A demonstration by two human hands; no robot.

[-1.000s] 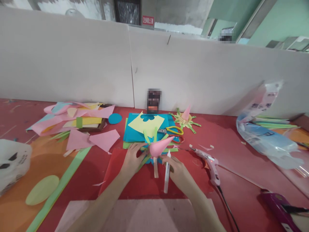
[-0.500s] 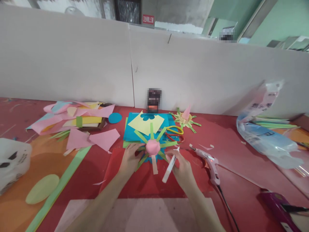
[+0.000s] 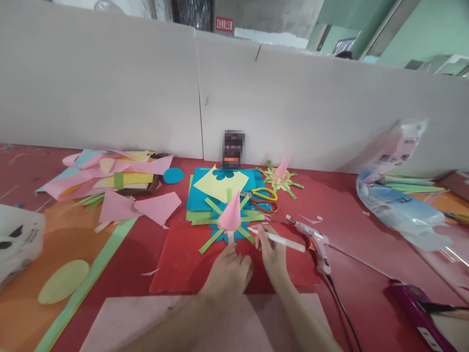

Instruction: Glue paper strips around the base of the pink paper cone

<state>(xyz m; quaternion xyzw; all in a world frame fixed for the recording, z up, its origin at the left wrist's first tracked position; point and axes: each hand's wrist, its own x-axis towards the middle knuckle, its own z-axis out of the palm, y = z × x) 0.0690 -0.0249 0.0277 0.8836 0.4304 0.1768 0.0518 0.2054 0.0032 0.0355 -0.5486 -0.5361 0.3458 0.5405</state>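
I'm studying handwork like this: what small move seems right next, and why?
Perhaps ease the white pen tip-first onto the lower-right green strip: the right hand holds it pointing that way, while the left hand has a finger at the pale strip below the pink cone.

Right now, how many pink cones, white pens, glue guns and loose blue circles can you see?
Pink cones: 2 (near cone, far cone)
White pen: 1
Glue gun: 1
Loose blue circle: 1
Total: 5
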